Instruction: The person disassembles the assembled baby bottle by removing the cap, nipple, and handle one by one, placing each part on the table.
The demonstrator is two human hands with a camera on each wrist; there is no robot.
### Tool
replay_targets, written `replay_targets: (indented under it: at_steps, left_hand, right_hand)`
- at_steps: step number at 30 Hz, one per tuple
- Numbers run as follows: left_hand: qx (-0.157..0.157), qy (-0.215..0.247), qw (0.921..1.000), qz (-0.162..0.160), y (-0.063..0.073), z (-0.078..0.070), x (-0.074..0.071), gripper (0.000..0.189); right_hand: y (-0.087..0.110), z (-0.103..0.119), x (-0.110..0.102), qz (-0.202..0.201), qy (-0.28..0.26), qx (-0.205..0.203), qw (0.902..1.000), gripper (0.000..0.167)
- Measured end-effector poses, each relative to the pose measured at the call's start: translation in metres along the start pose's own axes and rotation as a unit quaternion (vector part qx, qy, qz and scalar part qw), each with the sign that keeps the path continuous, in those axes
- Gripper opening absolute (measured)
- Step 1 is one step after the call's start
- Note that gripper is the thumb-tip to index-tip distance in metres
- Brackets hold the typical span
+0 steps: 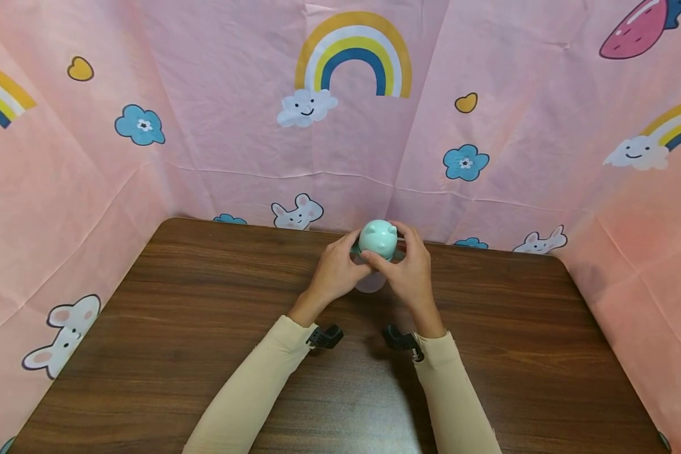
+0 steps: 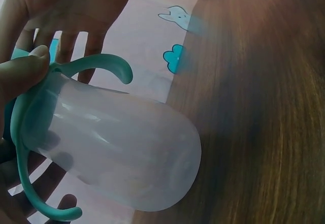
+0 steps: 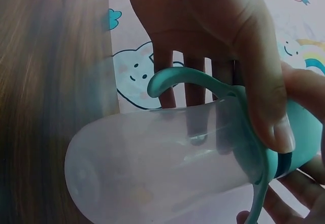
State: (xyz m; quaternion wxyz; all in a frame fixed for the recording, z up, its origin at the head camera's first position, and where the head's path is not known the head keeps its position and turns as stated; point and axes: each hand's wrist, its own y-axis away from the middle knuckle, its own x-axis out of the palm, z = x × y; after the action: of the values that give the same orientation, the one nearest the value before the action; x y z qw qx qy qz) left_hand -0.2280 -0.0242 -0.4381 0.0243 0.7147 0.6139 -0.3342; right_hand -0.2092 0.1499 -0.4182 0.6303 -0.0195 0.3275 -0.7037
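A baby bottle (image 1: 371, 282) with a clear, frosted body is held cap up near the far edge of the table. Its mint green cap (image 1: 378, 238) is round, with two small ears. Two curved green handles (image 2: 109, 64) stick out from the collar below the cap. From the left side, my left hand (image 1: 338, 268) grips the bottle around the collar. Opposite it, my right hand (image 1: 411, 271) grips the same part, its thumb (image 3: 282, 132) pressed near the seam under the cap. The rounded base (image 3: 84, 170) points down, close over the wood.
The dark wooden table (image 1: 204, 328) spreads around both forearms. A pink cloth (image 1: 232, 94) printed with rainbows, rabbits and flowers hangs behind the table and along its sides. Each wrist wears a black strap (image 1: 325, 337).
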Motion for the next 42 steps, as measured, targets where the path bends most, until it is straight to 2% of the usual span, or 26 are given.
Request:
replay_targets:
  at_steps: [9, 21, 27, 36, 42]
  left_hand:
    - [-0.014, 0.001, 0.9999, -0.005, 0.001, -0.002, 0.005, 0.075]
    - [-0.012, -0.014, 0.9995, -0.027, 0.002, -0.005, 0.009, 0.071]
    - [-0.002, -0.011, 0.9994, -0.034, 0.002, -0.004, 0.009, 0.068]
    - [0.012, -0.013, 0.9987, -0.048, 0.003, -0.004, 0.01, 0.064]
    - [0.008, -0.008, 0.9987, -0.05, 0.003, -0.003, 0.012, 0.065]
  right_hand:
    - [0.003, 0.003, 0.002, 0.013, -0.004, 0.015, 0.9998, 0.079]
    - [0.0, 0.003, 0.007, 0.009, 0.018, 0.016, 0.9997, 0.066]
    - [0.001, 0.004, 0.012, 0.009, 0.041, 0.015, 0.999, 0.066]
    - [0.003, 0.002, 0.021, -0.012, 0.069, -0.009, 0.9975, 0.068]
    - [0.002, -0.001, 0.024, -0.026, 0.081, -0.031, 0.9959, 0.065]
